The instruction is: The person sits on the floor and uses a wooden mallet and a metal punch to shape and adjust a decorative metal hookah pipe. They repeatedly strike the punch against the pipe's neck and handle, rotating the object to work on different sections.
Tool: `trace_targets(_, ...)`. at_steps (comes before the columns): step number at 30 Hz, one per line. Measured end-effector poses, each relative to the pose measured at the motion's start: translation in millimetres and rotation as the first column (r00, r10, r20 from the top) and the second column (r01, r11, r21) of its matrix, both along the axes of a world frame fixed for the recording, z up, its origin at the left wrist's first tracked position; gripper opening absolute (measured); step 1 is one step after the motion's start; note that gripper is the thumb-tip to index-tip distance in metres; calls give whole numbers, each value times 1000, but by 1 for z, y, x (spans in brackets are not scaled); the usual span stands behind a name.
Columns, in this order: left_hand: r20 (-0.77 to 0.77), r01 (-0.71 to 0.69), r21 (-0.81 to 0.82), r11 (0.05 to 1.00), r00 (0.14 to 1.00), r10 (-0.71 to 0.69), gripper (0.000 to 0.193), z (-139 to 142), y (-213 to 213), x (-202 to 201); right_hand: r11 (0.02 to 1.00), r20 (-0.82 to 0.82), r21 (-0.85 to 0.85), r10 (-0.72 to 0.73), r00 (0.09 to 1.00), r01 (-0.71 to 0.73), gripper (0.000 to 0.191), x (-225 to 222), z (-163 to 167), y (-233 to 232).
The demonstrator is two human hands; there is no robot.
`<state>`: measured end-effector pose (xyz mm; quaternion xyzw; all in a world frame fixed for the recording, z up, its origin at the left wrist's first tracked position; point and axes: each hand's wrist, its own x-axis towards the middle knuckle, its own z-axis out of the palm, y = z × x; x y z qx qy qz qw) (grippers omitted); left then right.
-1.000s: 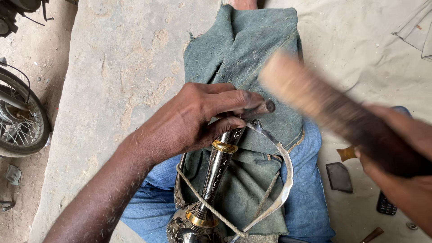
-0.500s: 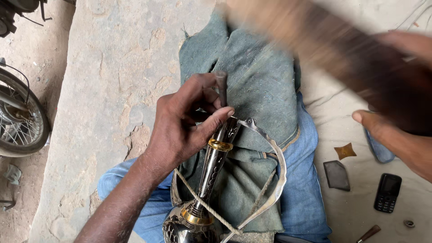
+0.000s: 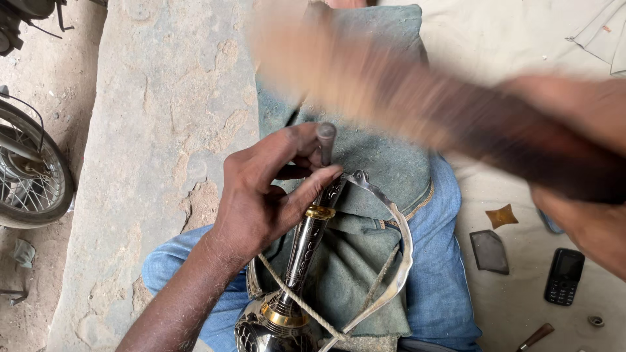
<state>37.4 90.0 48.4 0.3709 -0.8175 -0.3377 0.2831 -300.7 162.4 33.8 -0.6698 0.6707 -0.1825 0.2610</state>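
Head view: the left hand (image 3: 261, 202) pinches a short metal punch (image 3: 325, 140) upright against the top of the engraved metal vase neck (image 3: 306, 241), which lies on the grey-green cloth (image 3: 378, 176) over the lap. The right hand (image 3: 587, 221), fingers wrapped round a blurred wooden mallet (image 3: 417, 104), has swung lower than half a second ago. A dark phone (image 3: 564, 276) lies on the floor.

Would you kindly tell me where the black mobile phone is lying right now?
In the head view, the phone lies on the pale ground at lower right, just below the right hand and right of a dark flat piece.
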Motion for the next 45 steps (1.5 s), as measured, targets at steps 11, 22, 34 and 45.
trace_targets(11,161,243,-74,967,960,-229,38,22,-22,-16,930,-41,310,-195,980,198,54,-16,-48,56)
trace_targets(22,166,339,41,940,925,-341,35,28,-25,-26,920,169,144,-386,907,365,39,16,-45,94)
trace_targets(34,393,334,158,929,842,-370,44,38,-31,-40,944,636,226,-330,698,241,57,10,-53,112)
trace_targets(45,377,251,148,957,880,-289,40,38,-20,-36,880,-5,445,-184,983,167,31,-7,-47,75)
